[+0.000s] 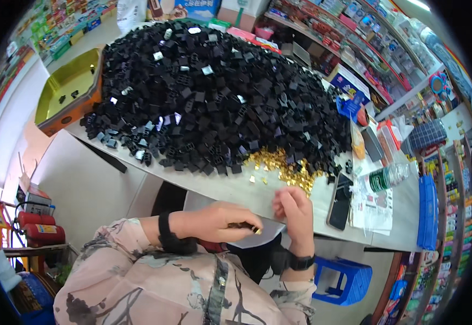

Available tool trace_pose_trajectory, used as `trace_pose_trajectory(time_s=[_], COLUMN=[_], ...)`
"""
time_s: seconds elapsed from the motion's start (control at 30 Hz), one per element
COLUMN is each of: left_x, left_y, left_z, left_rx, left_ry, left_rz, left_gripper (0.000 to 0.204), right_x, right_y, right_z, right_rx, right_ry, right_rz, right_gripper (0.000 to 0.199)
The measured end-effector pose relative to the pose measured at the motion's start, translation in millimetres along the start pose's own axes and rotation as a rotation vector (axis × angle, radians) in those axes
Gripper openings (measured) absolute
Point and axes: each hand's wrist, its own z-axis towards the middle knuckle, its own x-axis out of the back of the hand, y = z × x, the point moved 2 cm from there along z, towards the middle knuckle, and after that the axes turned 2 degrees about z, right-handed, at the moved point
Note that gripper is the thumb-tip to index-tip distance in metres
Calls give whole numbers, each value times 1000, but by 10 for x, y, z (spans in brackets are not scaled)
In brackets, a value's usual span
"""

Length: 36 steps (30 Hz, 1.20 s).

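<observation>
Floral sleeves lead to my left hand [214, 221], pinching a dark piece with a brass clip [246, 227] at the table [214, 187] edge. My right hand [295, 208] curls shut; whether it holds anything, I cannot tell. Seat clips squarely, I judge. Loose clips [284, 165] and black housings [209, 97] blur together.

At the upper left of the frame sits a yellow tray [68, 89]. A dark phone [340, 201] and a plastic bottle [390, 177] lie at right; a blue stool [344, 281] stands lower right.
</observation>
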Motion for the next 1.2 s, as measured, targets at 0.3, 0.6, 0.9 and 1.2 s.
trace_pose_trajectory(time_s=[0.3, 0.6, 0.9, 1.2], left_x=[-187, 330, 345, 381], left_y=[-255, 14, -26, -41], left_z=[-105, 159, 123, 109], left_rx=[-8, 195, 146, 160], left_ry=[-34, 290, 249, 285], left_rz=[367, 918, 1034, 1031], left_gripper=[26, 36, 32, 22], right_x=[-308, -266, -255, -217], right_y=[15, 67, 84, 111], right_z=[188, 120, 65, 58], right_rx=[564, 694, 724, 578], right_ry=[230, 277, 263, 259], right_rz=[-969, -834, -744, -552], right_gripper=[16, 7, 8, 10])
